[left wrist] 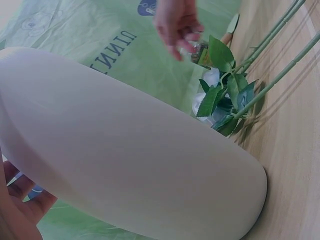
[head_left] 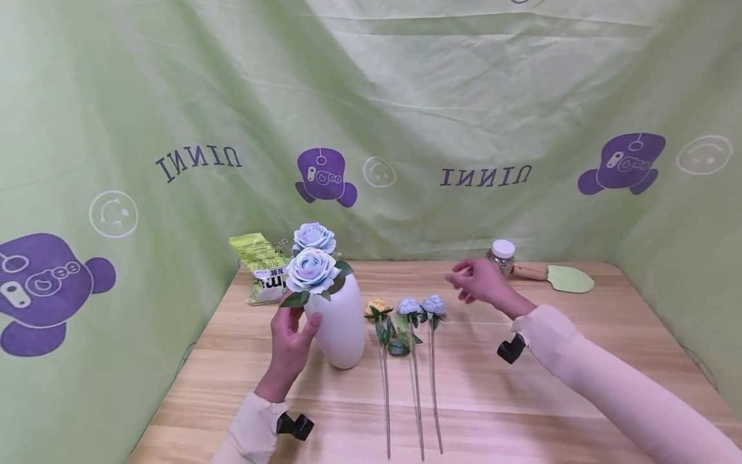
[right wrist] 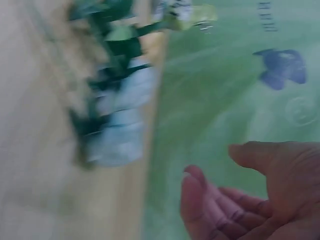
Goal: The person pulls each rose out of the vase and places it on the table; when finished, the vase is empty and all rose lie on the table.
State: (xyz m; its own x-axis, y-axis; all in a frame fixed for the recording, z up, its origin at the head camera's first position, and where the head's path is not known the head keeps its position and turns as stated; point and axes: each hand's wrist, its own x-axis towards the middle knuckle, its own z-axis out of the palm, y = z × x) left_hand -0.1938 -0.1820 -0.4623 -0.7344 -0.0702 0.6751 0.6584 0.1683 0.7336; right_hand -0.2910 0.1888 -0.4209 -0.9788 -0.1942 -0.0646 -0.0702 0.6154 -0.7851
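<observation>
Two blue roses [head_left: 313, 270] sit at the mouth of the vase [head_left: 337, 328], which stands on the bench [head_left: 493, 412]; the left hand [head_left: 290, 345] has its grip clamped on the vase's upper side; the right hand [head_left: 485, 283] hangs in the air near the jar [head_left: 503, 250], its grip apart, thumb clear of the fingers; three stems [head_left: 417, 406], one yellow-headed, two blue, lie right of the vase; the trowel [head_left: 570, 280] lies beside the jar; the bag [head_left: 255, 254] is behind the left hand.
</observation>
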